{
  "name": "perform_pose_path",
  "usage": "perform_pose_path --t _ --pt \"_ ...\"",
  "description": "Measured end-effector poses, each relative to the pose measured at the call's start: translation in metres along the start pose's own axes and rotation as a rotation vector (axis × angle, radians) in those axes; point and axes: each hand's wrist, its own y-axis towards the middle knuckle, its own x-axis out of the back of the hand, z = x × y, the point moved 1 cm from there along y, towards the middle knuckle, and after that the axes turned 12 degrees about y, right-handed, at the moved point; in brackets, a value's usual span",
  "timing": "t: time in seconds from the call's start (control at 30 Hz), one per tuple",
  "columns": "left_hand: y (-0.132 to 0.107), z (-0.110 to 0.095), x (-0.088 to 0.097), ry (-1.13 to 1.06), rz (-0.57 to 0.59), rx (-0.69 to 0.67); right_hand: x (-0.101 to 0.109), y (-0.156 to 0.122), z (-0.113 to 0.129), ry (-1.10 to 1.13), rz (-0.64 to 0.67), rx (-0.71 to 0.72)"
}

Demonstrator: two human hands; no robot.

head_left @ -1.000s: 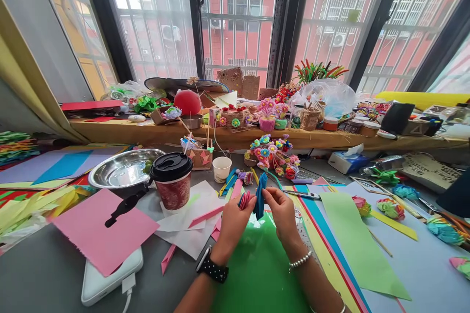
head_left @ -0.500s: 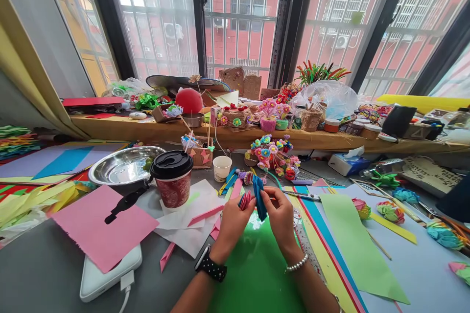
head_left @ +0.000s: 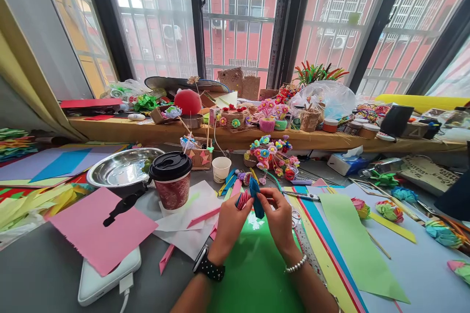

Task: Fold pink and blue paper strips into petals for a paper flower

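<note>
Above a green sheet [head_left: 253, 269] in the middle of the table, both my hands work on folded paper. My left hand [head_left: 228, 222], with a black watch on its wrist, pinches a small pink and red pleated paper piece [head_left: 242, 200]. My right hand [head_left: 279, 217], with a bead bracelet on its wrist, pinches a blue folded paper piece [head_left: 256, 197]. The blue piece stands upright between my two thumbs and touches the pink one. The fingertips of both hands are closed on the paper.
A lidded paper cup [head_left: 171, 178], a steel bowl [head_left: 121, 167], a pink sheet [head_left: 101, 230] and a white power bank [head_left: 106, 279] lie to the left. Coloured paper strips [head_left: 352, 244] and paper flowers [head_left: 389, 209] lie to the right. A cluttered wooden shelf [head_left: 257, 137] runs under the windows.
The blue piece has tipped and dropped a little lower between my hands. Both hands have drawn slightly closer together; the view shifted a bit.
</note>
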Motion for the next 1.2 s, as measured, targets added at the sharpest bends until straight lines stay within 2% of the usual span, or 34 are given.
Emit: perform_pose_path --t 0.1,0.2,0.33,0.43,0.53,0.7,0.93,1.07,1.2 --pt "0.0 0.003 -0.001 -0.003 -0.017 -0.015 0.001 0.0 -0.002 0.032 -0.04 -0.038" --pt "0.001 0.005 -0.001 0.013 -0.026 -0.027 0.003 0.001 -0.003 0.006 -0.019 -0.051" --pt "0.002 0.003 0.001 0.074 -0.004 -0.065 0.004 0.002 -0.003 -0.092 0.025 0.002" --pt "0.002 0.001 0.004 0.095 -0.051 -0.098 0.003 0.001 -0.003 -0.11 0.04 0.028" --pt "0.001 0.002 0.006 0.233 -0.066 -0.132 0.001 0.0 -0.007 -0.099 0.075 0.012" --pt "0.001 0.003 0.006 0.4 0.0 -0.135 0.002 0.001 -0.015 -0.117 0.132 -0.054" --pt "0.002 0.005 0.004 0.362 -0.051 -0.14 0.002 0.002 -0.015 -0.155 0.155 -0.029" --pt "0.004 0.008 0.004 0.279 -0.122 -0.121 0.001 0.001 -0.013 -0.229 0.185 0.03" --pt "0.005 0.008 0.003 0.195 -0.107 -0.07 -0.001 -0.002 -0.013 -0.339 0.19 0.138"
